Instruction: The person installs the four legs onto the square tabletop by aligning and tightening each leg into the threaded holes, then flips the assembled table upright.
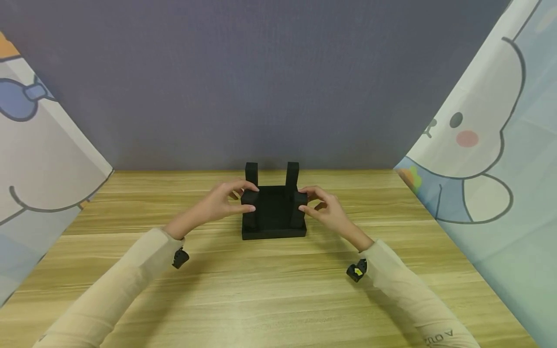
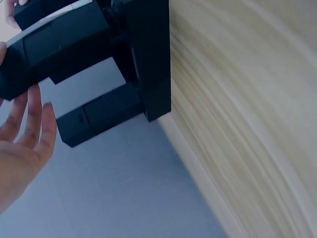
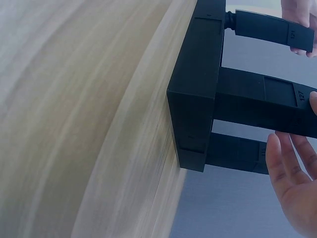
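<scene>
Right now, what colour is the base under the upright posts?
Black. The base shows best in the head view.

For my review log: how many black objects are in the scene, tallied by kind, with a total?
Upright black posts: 4
Black base under the posts: 1
Black devices at the wrists: 2
Total: 7
</scene>
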`<act>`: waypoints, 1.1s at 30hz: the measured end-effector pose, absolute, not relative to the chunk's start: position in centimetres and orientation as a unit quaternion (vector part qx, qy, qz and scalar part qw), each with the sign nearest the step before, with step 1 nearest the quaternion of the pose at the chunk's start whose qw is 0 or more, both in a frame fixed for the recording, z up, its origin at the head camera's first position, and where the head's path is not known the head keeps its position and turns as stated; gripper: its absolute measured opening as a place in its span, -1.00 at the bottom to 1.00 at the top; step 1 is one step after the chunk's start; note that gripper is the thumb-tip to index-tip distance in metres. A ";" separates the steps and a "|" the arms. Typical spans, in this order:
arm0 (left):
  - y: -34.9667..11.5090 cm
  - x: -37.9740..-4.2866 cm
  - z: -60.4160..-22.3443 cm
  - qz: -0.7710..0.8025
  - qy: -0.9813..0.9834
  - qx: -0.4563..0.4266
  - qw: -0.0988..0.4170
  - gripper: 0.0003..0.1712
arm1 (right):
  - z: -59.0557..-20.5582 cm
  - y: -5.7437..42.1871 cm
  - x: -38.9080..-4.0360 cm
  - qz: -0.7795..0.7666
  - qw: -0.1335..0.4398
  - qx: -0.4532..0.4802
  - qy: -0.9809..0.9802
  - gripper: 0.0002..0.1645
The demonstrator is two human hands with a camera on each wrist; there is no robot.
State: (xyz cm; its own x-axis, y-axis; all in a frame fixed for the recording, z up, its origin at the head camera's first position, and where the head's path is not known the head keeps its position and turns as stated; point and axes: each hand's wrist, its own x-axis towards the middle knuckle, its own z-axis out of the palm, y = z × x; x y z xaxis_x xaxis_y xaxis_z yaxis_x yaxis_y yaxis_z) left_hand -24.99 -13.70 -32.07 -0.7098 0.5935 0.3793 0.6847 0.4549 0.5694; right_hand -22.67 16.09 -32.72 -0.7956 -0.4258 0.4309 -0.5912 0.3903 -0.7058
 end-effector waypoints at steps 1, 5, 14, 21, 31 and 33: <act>-13.6 -24.9 -32.2 -0.367 -0.851 -0.371 0.066 -0.54 | -32.7 16.1 -22.6 0.458 0.091 0.307 -0.829 -0.56; -13.3 -24.7 -32.3 -0.376 -0.852 -0.355 0.075 -0.56 | -32.6 16.1 -22.6 0.452 0.093 0.307 -0.832 -0.56; -13.5 -24.9 -32.0 -0.364 -0.848 -0.382 0.042 -0.57 | -32.3 16.0 -22.4 0.451 0.087 0.301 -0.835 -0.57; -13.9 -25.1 -31.7 -0.358 -0.846 -0.395 0.014 -0.57 | -32.4 16.0 -22.5 0.453 0.087 0.303 -0.834 -0.56; -13.1 -24.5 -32.9 -0.396 -0.840 -0.359 0.092 -0.55 | -32.7 16.1 -22.8 0.454 0.088 0.305 -0.832 -0.56; -12.9 -24.3 -33.0 -0.402 -0.839 -0.351 0.103 -0.56 | -32.8 16.0 -22.8 0.456 0.088 0.306 -0.831 -0.56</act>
